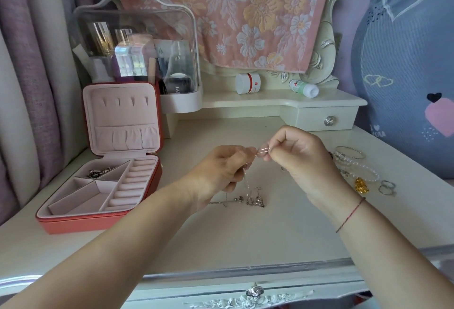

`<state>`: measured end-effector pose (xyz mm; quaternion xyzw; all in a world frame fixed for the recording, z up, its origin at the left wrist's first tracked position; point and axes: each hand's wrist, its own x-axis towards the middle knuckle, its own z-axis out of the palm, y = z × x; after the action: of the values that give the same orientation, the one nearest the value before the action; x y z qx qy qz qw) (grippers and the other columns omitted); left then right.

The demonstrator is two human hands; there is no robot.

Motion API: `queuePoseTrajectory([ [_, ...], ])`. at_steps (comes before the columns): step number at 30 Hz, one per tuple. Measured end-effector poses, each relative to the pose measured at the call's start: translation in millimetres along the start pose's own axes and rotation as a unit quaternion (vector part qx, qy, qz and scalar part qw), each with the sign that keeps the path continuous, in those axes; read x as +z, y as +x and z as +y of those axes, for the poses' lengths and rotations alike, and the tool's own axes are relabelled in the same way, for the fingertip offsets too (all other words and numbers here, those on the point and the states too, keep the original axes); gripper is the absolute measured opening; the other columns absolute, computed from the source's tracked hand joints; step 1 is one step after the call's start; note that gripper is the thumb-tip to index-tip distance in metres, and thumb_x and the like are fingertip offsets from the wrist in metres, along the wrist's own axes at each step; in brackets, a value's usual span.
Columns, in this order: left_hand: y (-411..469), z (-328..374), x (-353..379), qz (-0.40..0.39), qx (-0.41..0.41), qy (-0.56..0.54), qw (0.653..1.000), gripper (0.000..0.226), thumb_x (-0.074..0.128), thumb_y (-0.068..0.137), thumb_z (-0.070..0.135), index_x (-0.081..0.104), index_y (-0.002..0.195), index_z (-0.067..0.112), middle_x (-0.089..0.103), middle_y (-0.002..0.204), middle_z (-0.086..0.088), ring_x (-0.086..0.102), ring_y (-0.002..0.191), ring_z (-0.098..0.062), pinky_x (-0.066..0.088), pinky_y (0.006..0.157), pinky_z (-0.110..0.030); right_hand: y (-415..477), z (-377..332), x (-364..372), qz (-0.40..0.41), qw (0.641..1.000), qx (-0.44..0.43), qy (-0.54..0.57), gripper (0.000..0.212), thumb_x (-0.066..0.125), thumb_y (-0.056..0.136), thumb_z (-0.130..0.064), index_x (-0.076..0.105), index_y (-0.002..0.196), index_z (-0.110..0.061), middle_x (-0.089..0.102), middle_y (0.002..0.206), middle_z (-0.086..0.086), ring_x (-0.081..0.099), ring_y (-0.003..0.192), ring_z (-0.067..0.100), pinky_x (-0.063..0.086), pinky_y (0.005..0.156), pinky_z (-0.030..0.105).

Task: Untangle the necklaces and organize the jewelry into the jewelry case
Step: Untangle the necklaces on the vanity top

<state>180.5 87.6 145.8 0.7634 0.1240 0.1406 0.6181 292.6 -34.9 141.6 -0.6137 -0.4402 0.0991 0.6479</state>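
Chain: the fine chain (263, 150) is thin, silvery and thread-like. A short arched loop of it is stretched between the two sets of fingertips, and the rest is let down in a slack line to the tabletop.
Knot: a tangle of necklaces (254, 199), with small metal pendants and clasps bunched together, is left lying on the table (245, 240) directly below the hands.
Case: the jewelry case (81, 224) is square, coral-skinned and lined in pale pink velvety fabric. It is stood open at the left of the table, with the lid upright, ridged ring rolls at the right and angled compartments at the left.
Stored piece: a dark metal piece (100, 172) is seen in the rear compartment; its kind cannot be told.
Loose jewelry: a clear bead bracelet (363, 170), a slim silver bangle (350, 151), a lumpy gold charm (361, 184) and two silver rings (387, 187) are spread to the right of the hands.
Left hand: the left hand (221, 170) is raised above the table with the fingers curled, and the chain is pinched at the fingertips.
Right hand: the right hand (296, 159) is held slightly higher with the knuckles up and the fingers bunched, and the loop's other end is pinched between thumb and forefinger. A red thread (351, 214) is worn at the wrist.
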Motion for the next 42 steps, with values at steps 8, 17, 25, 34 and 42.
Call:
queuePoseTrajectory([
  [8,-1.3,3.9,-4.3,0.009,0.017,-0.009,1.0,0.027,0.059,0.082,0.043,0.061,0.074,0.016,0.024,0.054,0.009,0.022,0.046,-0.006,0.021,0.045,-0.015,3.1,0.4,1.4,0.021,0.949,0.167,0.265,0.021,0.044,0.086,-0.005,0.045,0.071,-0.019,0.07,0.073,0.007,0.055,0.06,0.011,0.036,0.061,0.023],
  [17,0.0,-2.6,-7.2,-0.005,-0.008,-0.011,1.0,0.035,0.064,0.078,0.053,0.061,0.061,0.022,0.015,0.069,-0.006,0.015,0.055,-0.014,0.019,0.045,-0.017,7.1,-2.3,-1.9,0.061,0.897,0.223,0.376,0.02,0.041,0.09,-0.013,0.043,0.071,-0.017,0.051,0.052,0.0,0.059,0.058,0.016,0.044,0.071,0.028],
  [25,-1.1,-4.4,-19.4,-0.003,-0.038,-0.154,0.987,0.036,0.055,0.081,0.051,0.046,0.057,0.025,0.055,0.079,0.004,0.027,0.052,-0.008,0.011,0.048,-0.022,11.7,1.7,-16.7,0.059,0.966,0.193,0.164,0.024,0.042,0.091,-0.008,0.039,0.07,-0.018,0.027,0.051,-0.005,0.024,0.043,0.012,0.033,0.056,0.029],
  [34,1.4,-6.1,-27.0,-0.017,-0.013,-0.338,0.941,0.024,0.053,0.086,0.029,0.072,0.075,0.019,0.051,0.069,0.006,0.027,0.052,-0.007,0.017,0.038,-0.016,-4.9,7.6,-20.2,-0.053,0.987,0.144,-0.054,0.01,0.06,0.09,-0.009,0.068,0.095,-0.012,0.042,0.054,-0.011,0.038,0.047,0.004,0.04,0.058,0.017],
  [42,1.1,-16.5,-28.0,-0.081,-0.046,-0.269,0.959,0.026,0.058,0.077,0.009,0.076,0.094,0.018,0.055,0.077,0.004,0.034,0.05,-0.006,0.021,0.036,-0.015,0.5,4.3,-21.5,0.028,0.981,0.17,0.085,0.025,0.048,0.098,-0.022,0.06,0.081,-0.009,0.022,0.039,-0.01,0.019,0.035,0.008,0.032,0.052,0.025],
])
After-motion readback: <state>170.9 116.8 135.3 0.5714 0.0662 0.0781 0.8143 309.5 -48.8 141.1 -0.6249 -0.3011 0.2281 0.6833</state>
